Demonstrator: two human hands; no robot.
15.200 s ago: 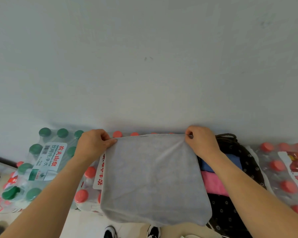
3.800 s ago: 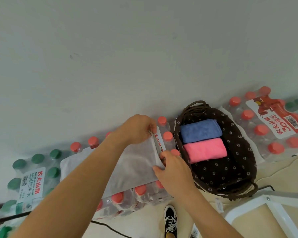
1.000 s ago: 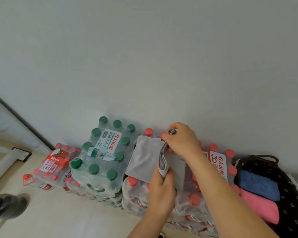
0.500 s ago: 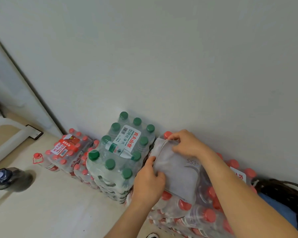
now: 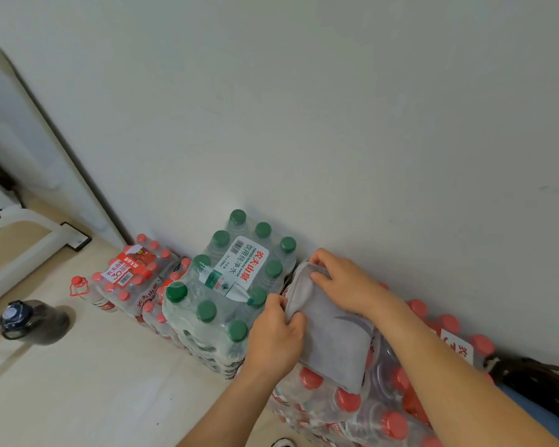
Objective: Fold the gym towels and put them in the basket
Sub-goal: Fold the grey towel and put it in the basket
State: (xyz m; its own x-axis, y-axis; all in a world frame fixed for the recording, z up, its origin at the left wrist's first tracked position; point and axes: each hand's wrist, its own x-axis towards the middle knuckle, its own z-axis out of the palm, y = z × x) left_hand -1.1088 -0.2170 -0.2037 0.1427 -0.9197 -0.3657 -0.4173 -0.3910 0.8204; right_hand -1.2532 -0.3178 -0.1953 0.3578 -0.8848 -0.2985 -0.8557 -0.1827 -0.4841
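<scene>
- I am holding the folded grey towel point(image 5: 333, 333) down on the pack of red-capped bottles point(image 5: 336, 401); it is lying flat on the caps, close against the wall point(image 5: 336, 124).
- My left hand point(image 5: 276, 337) is pinching the towel's near left edge; the thumb is pressing on top and the fingers are curling in under the cloth.
- My right hand point(image 5: 346, 282) is gripping the far corner; its fingers are curling round the layered edge there, and the wrist is lying across the top of the towel.
- The layers are gaping a little along the left edge, between my two hands.
- The green-capped pack point(image 5: 233, 285) is standing just left of the towel, right beside my left hand; I cannot tell whether they are touching.
- The basket point(image 5: 536, 375) is sitting at the right edge, well apart from the towel; only its dark woven rim is showing past my right forearm, with a strip of blue cloth point(image 5: 533, 408) just below it.
- Further left on the floor point(image 5: 94, 382), a smaller red-capped pack point(image 5: 133, 272) is standing near the wall; a single small bottle point(image 5: 81, 288) is standing beside it, and a dark bottle point(image 5: 29, 321) is lying apart from both.
</scene>
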